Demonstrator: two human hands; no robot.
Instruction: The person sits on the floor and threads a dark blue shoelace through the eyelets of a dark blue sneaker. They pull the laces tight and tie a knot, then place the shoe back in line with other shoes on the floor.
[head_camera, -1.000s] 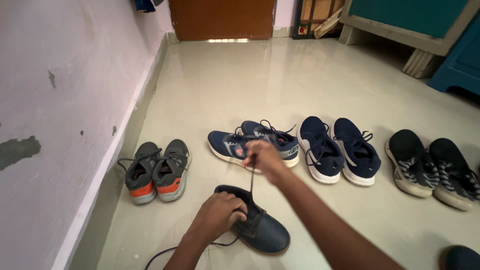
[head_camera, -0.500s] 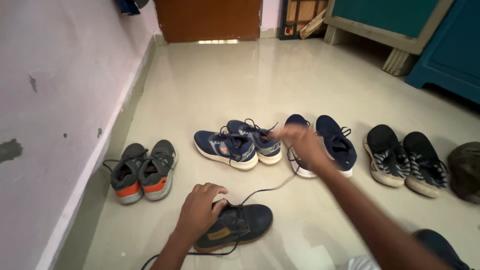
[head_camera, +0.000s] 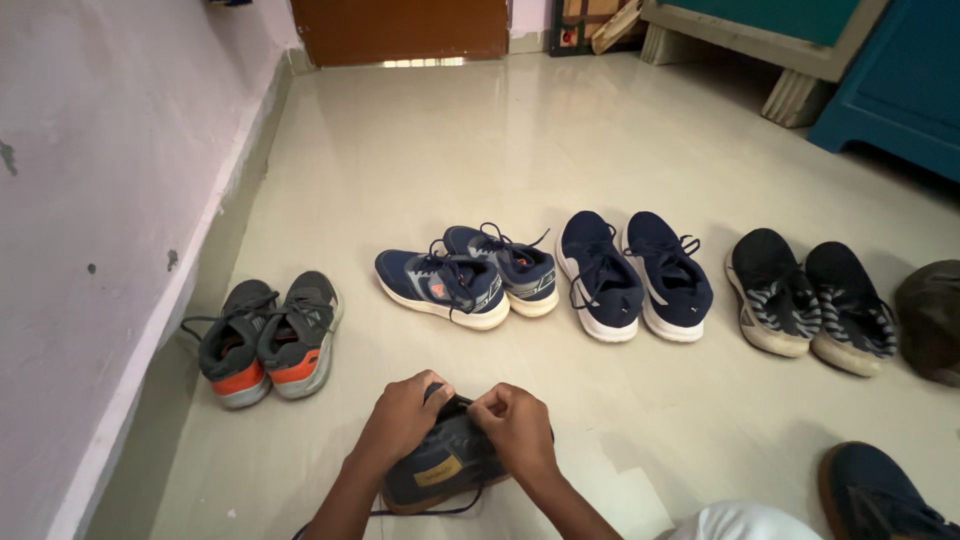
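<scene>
Navy shoe (head_camera: 440, 470) under both hands; bare floor (head_camera: 500, 150) beyond

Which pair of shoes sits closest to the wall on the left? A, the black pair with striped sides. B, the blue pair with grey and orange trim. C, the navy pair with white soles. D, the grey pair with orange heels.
D: the grey pair with orange heels lies right beside the wall, while the other pairs line up further right across the floor.
</scene>
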